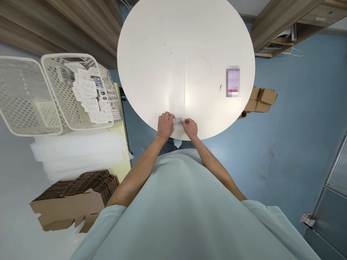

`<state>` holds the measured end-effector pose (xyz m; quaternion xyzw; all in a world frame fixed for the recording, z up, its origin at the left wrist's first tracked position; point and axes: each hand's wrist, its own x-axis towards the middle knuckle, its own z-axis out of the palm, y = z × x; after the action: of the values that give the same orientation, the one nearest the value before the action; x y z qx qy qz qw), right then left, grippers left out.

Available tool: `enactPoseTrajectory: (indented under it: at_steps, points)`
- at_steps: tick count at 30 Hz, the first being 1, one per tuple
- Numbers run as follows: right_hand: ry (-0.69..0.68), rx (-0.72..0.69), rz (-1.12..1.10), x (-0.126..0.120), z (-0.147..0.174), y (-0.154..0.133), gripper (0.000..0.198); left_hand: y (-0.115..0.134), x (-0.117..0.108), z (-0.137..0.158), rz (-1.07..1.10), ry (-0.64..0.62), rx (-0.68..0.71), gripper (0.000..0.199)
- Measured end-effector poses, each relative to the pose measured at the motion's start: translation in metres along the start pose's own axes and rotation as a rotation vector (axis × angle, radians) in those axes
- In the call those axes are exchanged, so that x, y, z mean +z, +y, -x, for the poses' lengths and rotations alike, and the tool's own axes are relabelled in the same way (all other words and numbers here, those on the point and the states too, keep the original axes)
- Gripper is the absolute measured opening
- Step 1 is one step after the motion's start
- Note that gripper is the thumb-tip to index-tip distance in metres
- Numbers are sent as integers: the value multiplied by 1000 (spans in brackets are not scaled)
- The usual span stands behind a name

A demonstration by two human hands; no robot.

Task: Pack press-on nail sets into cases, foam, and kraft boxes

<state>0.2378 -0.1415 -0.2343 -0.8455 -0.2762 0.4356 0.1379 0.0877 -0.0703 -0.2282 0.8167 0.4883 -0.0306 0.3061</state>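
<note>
A long translucent plastic wrapping sheet (pixel 177 86) lies flat on the white round table (pixel 151 29), running from the near edge toward the middle. On its near end rests a small clear packet (pixel 178 121) with greyish marks, too small to make out. My left hand (pixel 165 124) is at the left side of this end, fingers curled down on the sheet's edge. My right hand (pixel 190 127) pinches the right side of the same end, thumb and forefinger together beside the packet.
A blurred-out phone-like object (pixel 233 82) lies on the table's right. At left stand a white basket (pixel 81 128) of labelled packets, another basket (pixel 16 131), stacked translucent sheets (pixel 81 151) and flattened cardboard boxes (pixel 73 206). Small brown boxes (pixel 260 99) sit beyond the table's right edge.
</note>
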Motion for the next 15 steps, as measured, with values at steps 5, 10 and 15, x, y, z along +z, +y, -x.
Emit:
enactPoseTrajectory:
  at_steps: [5, 10, 15]
  points:
    - [-17, -15, 6, -11, -1, -1, 29, -1, 5, 13, 17, -78, 351, 54]
    - [-82, -1, -53, -22, -1, 6, 27, 1, 10, 25, 1, -135, 398, 67]
    - [-149, 46, -98, -29, 4, 19, 27, 13, 17, 31, -59, -165, 363, 63]
